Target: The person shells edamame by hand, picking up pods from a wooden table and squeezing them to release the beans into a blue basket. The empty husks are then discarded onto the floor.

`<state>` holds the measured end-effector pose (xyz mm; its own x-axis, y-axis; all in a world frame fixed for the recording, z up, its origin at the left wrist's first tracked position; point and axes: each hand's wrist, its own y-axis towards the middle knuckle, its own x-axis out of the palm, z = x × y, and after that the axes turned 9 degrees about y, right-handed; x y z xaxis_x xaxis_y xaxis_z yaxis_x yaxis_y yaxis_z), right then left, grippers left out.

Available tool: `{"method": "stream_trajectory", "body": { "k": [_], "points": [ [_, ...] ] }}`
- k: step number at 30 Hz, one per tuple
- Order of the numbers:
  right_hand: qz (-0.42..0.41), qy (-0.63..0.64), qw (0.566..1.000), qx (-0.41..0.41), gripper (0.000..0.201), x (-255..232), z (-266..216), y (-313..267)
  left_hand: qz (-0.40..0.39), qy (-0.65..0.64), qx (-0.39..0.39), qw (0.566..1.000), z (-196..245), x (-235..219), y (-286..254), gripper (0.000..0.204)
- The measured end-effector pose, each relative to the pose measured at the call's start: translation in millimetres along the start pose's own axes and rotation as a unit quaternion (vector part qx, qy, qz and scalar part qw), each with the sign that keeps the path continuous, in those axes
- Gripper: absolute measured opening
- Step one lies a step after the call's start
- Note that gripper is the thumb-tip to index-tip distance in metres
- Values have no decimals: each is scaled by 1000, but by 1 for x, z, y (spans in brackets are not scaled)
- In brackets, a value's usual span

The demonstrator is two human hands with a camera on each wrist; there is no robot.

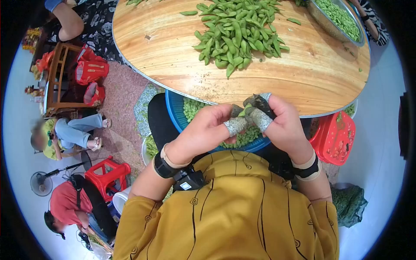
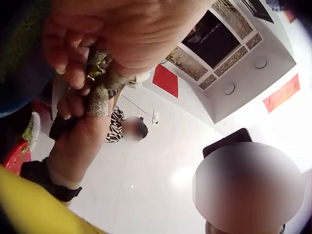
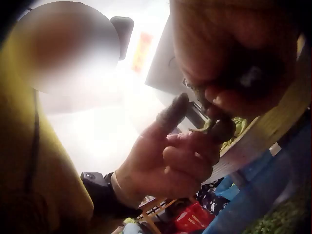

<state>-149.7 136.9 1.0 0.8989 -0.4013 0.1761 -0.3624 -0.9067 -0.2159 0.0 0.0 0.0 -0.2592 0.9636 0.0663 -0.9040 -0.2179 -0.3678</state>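
Both hands meet over a blue basket (image 1: 173,113) of shelled green beans (image 1: 191,108), just off the table's near edge. A green pod (image 1: 245,108) is pinched between the taped fingertips of the left hand (image 1: 207,129) and the right hand (image 1: 284,125). Grey tape wraps the thumbs and some fingers. In the left wrist view the pod (image 2: 97,70) is partly hidden by fingers; the right wrist view shows a bit of pod (image 3: 206,126) between the hands. A heap of whole pods (image 1: 238,39) lies on the wooden table (image 1: 164,52).
A metal bowl of shelled beans (image 1: 338,19) stands at the table's far right. Right of the basket is a red container (image 1: 340,138); a pale bowl (image 1: 149,149) is at the left. A red stool (image 1: 107,175) and seated people are farther left.
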Motion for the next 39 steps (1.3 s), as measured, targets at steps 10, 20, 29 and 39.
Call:
{"method": "stream_trajectory", "body": {
  "k": [10, 20, 29, 39],
  "points": [
    [-7, -136, 989, -61, 33, 4, -1, -8, 65, -15, -55, 996, -2, 0, 1, 17],
    [-41, -53, 997, 27, 44, 5, -5, -10, 103, 144, -13, 984, -8, 8, -1, 16],
    [-40, -12, 998, 37, 45, 4, -8, -11, 209, 370, 160, 891, -13, 14, 1, 16],
    [-70, 256, 939, 218, 36, -9, -13, -7, 13, 27, -25, 999, -5, 0, -6, 10]
  ]
}}
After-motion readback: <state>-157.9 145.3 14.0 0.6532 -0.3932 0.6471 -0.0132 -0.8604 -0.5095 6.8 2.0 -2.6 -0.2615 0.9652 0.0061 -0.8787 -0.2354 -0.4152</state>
